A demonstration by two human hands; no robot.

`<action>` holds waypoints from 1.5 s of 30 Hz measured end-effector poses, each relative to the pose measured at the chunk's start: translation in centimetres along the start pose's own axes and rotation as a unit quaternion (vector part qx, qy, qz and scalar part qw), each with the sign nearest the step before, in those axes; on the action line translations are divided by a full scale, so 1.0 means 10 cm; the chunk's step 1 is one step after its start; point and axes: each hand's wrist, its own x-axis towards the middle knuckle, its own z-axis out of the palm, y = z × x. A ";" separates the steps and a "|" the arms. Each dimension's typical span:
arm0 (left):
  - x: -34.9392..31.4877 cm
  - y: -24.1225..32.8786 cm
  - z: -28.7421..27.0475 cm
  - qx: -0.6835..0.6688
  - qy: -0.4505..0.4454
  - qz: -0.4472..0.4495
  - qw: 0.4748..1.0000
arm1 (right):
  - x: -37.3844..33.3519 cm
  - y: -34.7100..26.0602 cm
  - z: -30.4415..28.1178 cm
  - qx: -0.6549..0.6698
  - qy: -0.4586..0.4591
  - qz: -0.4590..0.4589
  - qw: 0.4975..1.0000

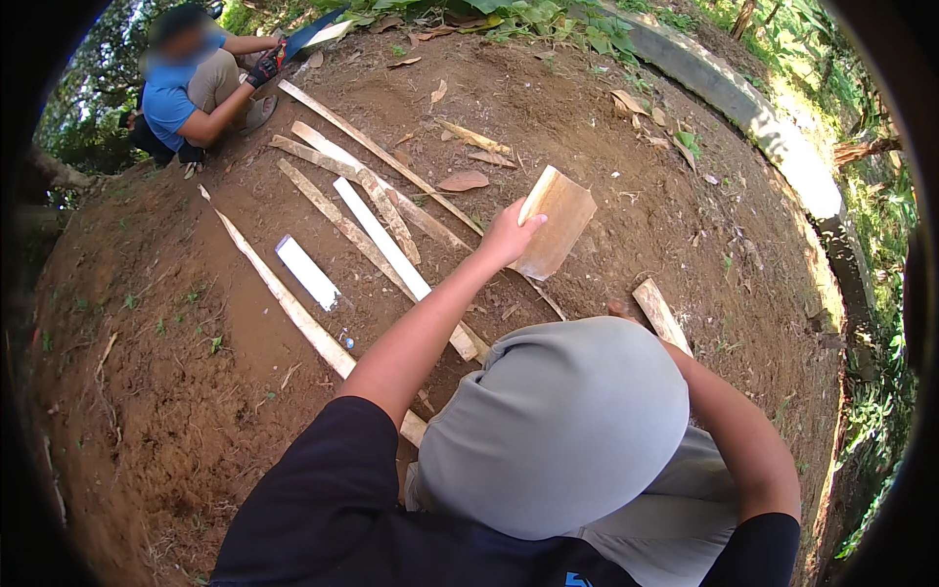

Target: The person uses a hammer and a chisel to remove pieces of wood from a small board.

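Note:
My left hand (511,235) reaches forward, fingers wrapped round the left edge of a short, flat wooden board (565,220), lifted above the soil. The board has a pale edge and a brown face. My right forearm (738,430) bends in behind my grey-clothed knee (572,411), which hides most or all of the right hand; its fingers cannot be made out. Just past the knee on that side, a short piece of wood (661,311) lies on the ground, close to where the right arm disappears.
Long wooden strips (377,186) and a white-faced strip (381,240) lie across the dirt at left. A short white block (307,272) sits among them. Another person (191,98) in blue squats at far left, gloved, holding a saw (311,37). A concrete curb (724,93) runs along the right.

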 end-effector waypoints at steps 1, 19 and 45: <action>0.01 0.04 0.02 0.000 -0.003 -0.002 1.000 | -0.18 -0.09 0.01 0.008 0.018 -0.017 1.000; 0.06 -0.06 0.05 0.013 0.005 0.008 1.000 | -0.31 -1.21 -0.72 -0.067 0.513 -0.343 0.784; 0.12 -0.12 0.04 -0.043 -0.004 0.016 0.999 | -0.28 -0.02 -0.59 0.121 0.552 -0.155 0.811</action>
